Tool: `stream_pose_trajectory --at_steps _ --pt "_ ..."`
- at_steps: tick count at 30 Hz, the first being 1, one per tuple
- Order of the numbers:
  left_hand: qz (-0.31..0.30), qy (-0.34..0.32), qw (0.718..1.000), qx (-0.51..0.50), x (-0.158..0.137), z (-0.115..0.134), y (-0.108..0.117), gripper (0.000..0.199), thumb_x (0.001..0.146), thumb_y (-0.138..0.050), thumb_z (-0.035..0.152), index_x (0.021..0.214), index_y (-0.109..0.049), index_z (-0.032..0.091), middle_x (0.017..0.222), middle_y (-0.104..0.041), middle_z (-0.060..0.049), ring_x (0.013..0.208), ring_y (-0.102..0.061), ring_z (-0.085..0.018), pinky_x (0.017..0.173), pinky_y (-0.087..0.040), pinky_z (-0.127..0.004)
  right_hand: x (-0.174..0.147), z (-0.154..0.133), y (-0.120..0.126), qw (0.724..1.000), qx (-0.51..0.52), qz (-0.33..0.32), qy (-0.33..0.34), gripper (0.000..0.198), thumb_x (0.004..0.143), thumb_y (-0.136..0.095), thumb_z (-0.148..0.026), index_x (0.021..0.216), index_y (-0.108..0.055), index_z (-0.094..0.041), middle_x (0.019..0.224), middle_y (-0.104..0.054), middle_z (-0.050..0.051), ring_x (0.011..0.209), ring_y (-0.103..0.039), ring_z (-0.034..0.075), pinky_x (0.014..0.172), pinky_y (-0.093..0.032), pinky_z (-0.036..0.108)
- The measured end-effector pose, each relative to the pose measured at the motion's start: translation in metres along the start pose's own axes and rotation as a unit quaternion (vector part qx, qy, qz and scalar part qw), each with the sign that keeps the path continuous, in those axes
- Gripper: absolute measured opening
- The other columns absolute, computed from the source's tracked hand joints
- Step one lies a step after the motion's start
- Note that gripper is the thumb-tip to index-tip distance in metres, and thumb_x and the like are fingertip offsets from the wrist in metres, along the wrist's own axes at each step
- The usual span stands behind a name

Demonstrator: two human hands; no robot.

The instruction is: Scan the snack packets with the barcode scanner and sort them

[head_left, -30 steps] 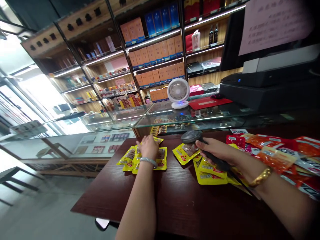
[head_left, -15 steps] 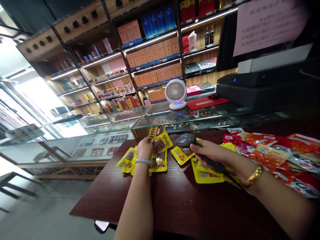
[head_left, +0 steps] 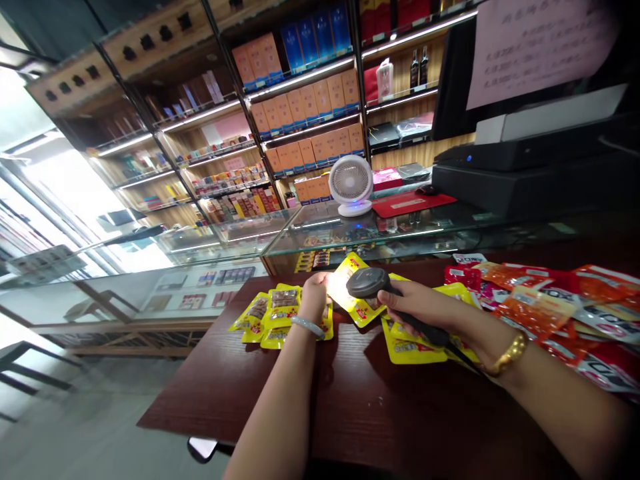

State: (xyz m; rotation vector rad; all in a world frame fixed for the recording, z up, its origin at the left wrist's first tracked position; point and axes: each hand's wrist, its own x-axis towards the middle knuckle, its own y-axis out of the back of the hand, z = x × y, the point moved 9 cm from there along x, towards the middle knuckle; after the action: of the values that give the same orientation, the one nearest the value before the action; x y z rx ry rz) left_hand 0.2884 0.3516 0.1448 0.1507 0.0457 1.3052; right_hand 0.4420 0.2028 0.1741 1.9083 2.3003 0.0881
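Note:
My left hand point(head_left: 316, 297) pinches the edge of a yellow snack packet point(head_left: 345, 272), raised a little above the table. Bright light from the barcode scanner falls on that packet. My right hand point(head_left: 413, 307) is wrapped round the handle of the dark barcode scanner point(head_left: 368, 283), its head right over the packet. Another yellow packet point(head_left: 365, 312) shows beneath the scanner head. Several yellow packets point(head_left: 284, 299) lie beside and under my left hand. More yellow packets point(head_left: 417, 352) rest below my right hand, partly covered by it.
Red and orange packets point(head_left: 543, 307) are heaped on the right of the dark wooden table point(head_left: 225, 393). A small white fan point(head_left: 351, 183) and a red mat point(head_left: 413, 205) sit on the glass counter point(head_left: 300, 233) behind. A black register machine point(head_left: 500, 173) stands at the right.
My left hand has moved right, from the left packets towards the scanner, bringing a yellow packet under its head. The scanner's light now shines on it. My right hand has barely moved.

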Motion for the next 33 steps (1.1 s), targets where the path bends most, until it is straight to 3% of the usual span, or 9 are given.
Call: stream_pose_trajectory --at_steps 4,7,11,13,15,20,26,29,33 --pt "-0.111 -0.012 0.992 -0.064 -0.007 0.008 -0.032 0.045 0.086 -0.058 0.043 0.122 -0.067 0.016 0.105 -0.074 -0.013 0.09 -0.069 -0.021 0.082 -0.055 -0.035 -0.001 0.001 0.004 1.0 0.023 0.01 -0.013 0.06 0.076 -0.063 -0.077 0.091 -0.051 -0.021 0.056 -0.053 -0.008 0.037 -0.049 0.007 0.036 -0.04 0.019" --pt "-0.064 -0.09 0.989 0.1 -0.002 0.024 -0.012 0.043 0.093 -0.052 0.04 0.129 -0.064 0.019 0.123 -0.07 -0.013 0.115 -0.063 -0.023 0.102 -0.046 -0.039 -0.002 0.001 0.004 0.999 0.027 0.01 -0.019 0.061 0.075 -0.063 -0.079 0.089 -0.05 -0.021 0.056 -0.053 -0.008 0.036 -0.049 0.007 0.035 -0.038 0.018" --pt "0.056 -0.069 0.861 0.501 0.006 0.028 0.042 0.034 0.086 -0.063 0.037 0.115 -0.072 0.02 0.127 -0.067 -0.018 0.127 -0.054 -0.034 0.114 -0.026 -0.056 0.0 0.003 0.003 1.0 0.016 0.014 -0.015 0.06 0.075 -0.062 -0.079 0.086 -0.05 -0.021 0.056 -0.052 -0.008 0.036 -0.049 0.007 0.035 -0.039 0.018" --pt "0.04 -0.025 0.804 0.592 0.007 0.019 0.055 0.032 0.081 -0.068 0.042 0.101 -0.075 0.019 0.122 -0.068 -0.021 0.125 -0.053 -0.039 0.113 -0.018 -0.064 0.001 0.006 0.003 1.0 0.015 0.014 -0.016 0.06 0.076 -0.063 -0.078 0.084 -0.049 -0.02 0.058 -0.053 -0.007 0.037 -0.049 0.007 0.035 -0.04 0.018" --pt "0.014 -0.021 0.785 0.618 0.005 0.014 0.055 0.03 0.078 -0.07 0.046 0.092 -0.076 0.02 0.12 -0.068 -0.02 0.126 -0.051 -0.04 0.113 -0.013 -0.066 0.002 0.007 0.002 1.0 0.013 0.011 -0.018 0.059 0.076 -0.063 -0.078 0.082 -0.049 -0.02 0.058 -0.053 -0.007 0.037 -0.049 0.007 0.035 -0.041 0.018" --pt "-0.019 -0.055 0.78 0.623 0.001 0.013 0.038 0.029 0.079 -0.069 0.05 0.081 -0.075 0.022 0.117 -0.069 -0.017 0.126 -0.049 -0.038 0.114 -0.004 -0.066 0.002 0.007 0.002 1.0 0.004 0.014 -0.026 0.061 0.075 -0.062 -0.079 0.083 -0.05 -0.02 0.058 -0.054 -0.007 0.037 -0.05 0.007 0.036 -0.043 0.018" --pt "-0.02 -0.076 0.781 0.62 0.002 0.018 0.034 0.035 0.086 -0.06 0.053 0.085 -0.072 0.02 0.109 -0.071 -0.017 0.122 -0.053 -0.036 0.114 -0.019 -0.056 0.001 0.008 0.001 0.999 0.003 0.01 -0.03 0.06 0.075 -0.062 -0.079 0.082 -0.049 -0.021 0.057 -0.054 -0.007 0.037 -0.05 0.007 0.035 -0.043 0.019" --pt "0.031 -0.064 0.831 0.552 0.005 0.028 0.048 0.036 0.088 -0.058 0.052 0.099 -0.066 0.019 0.106 -0.071 -0.015 0.109 -0.062 -0.03 0.098 -0.04 -0.042 0.001 0.007 0.002 1.0 0.006 0.01 -0.026 0.06 0.075 -0.062 -0.08 0.081 -0.048 -0.021 0.058 -0.054 -0.006 0.037 -0.05 0.007 0.036 -0.043 0.019" --pt "0.066 -0.088 0.898 0.425 0.007 0.038 0.054 0.029 0.085 -0.065 0.04 0.105 -0.06 0.02 0.101 -0.071 -0.008 0.092 -0.064 -0.022 0.078 -0.045 -0.029 -0.001 0.002 0.003 1.0 0.007 0.013 -0.016 0.061 0.074 -0.062 -0.08 0.08 -0.046 -0.021 0.057 -0.054 -0.006 0.038 -0.05 0.008 0.036 -0.043 0.019"
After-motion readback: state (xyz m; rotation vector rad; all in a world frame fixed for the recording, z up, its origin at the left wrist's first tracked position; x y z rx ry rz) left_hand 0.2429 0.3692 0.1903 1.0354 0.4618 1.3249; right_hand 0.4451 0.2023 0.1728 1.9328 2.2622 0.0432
